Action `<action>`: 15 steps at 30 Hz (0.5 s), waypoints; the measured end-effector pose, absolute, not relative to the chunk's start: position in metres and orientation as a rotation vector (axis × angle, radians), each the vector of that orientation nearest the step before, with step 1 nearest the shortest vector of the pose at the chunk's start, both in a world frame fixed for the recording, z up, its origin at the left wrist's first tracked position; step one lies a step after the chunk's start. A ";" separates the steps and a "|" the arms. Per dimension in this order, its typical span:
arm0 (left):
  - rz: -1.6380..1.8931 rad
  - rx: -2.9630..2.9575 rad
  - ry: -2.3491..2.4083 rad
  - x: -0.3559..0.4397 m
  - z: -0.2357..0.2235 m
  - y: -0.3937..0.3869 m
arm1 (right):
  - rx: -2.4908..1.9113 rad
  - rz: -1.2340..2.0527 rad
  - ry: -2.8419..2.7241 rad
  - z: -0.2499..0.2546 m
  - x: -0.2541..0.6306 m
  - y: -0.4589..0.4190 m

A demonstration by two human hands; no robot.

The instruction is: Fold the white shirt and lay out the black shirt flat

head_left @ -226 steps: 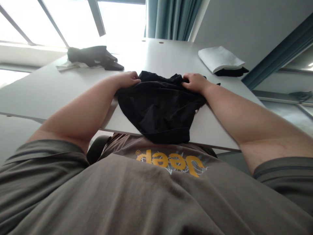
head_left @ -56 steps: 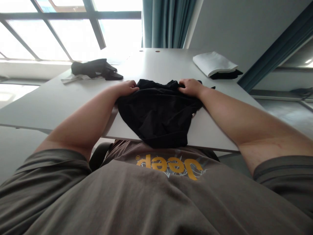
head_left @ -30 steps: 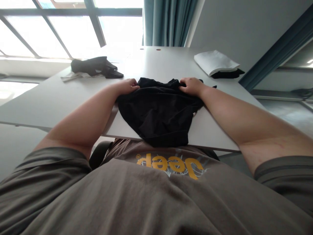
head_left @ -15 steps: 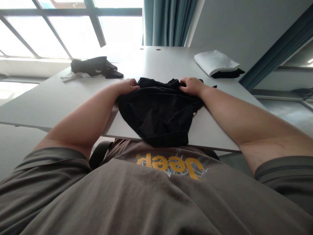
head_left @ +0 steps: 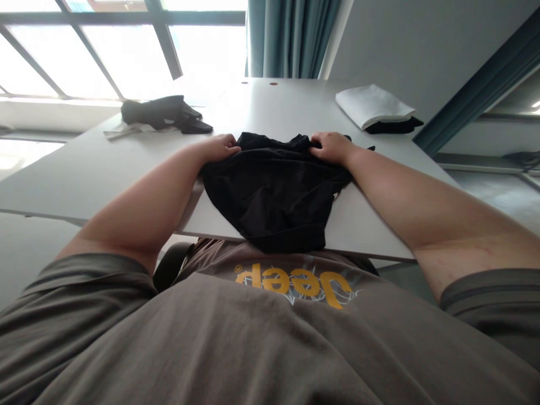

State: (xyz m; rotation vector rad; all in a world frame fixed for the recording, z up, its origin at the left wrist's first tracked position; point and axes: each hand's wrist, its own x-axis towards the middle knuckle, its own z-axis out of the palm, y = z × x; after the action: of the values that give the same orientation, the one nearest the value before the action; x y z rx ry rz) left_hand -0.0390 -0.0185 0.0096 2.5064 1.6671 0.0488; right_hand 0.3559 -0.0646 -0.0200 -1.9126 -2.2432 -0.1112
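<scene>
A black cloth garment (head_left: 274, 191) lies bunched on the white table in front of me, its lower part reaching the near edge by my shirt. Its exact kind cannot be made out. My left hand (head_left: 221, 147) is closed on the garment's far left part, thumb on top and fingers curled. At the far right part, my right hand (head_left: 330, 147) pinches the fabric in the same way. Between the two hands the far edge is gathered in folds. A small dark end of cloth sticks out beyond my right wrist.
The white table (head_left: 270, 107) runs away from me toward a blue-green curtain (head_left: 291, 39). Dark crumpled cloth (head_left: 158, 112) with a pale piece under it lies at the far left. At the far right, a folded white cloth (head_left: 371, 105) rests on a black one (head_left: 394, 126).
Almost nothing differs. Both hands keep their hold on the black garment in the same place, and the view has shifted very slightly.
</scene>
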 end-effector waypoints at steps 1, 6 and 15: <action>0.046 2.503 1.659 -0.039 0.010 -0.019 | -1.916 -0.111 -2.244 -0.020 0.356 -0.064; 0.033 2.506 1.645 -0.039 0.012 -0.020 | -1.895 -0.122 -2.252 -0.022 0.359 -0.061; 0.011 2.523 1.679 -0.037 0.013 -0.023 | -1.859 -0.107 -2.249 -0.023 0.362 -0.061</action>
State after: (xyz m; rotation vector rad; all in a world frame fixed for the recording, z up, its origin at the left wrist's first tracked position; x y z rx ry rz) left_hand -0.0366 -0.0227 0.0134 2.5231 1.6795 0.0114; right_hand 0.3616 -0.0605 -0.0226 -1.8587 -2.2492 -0.1071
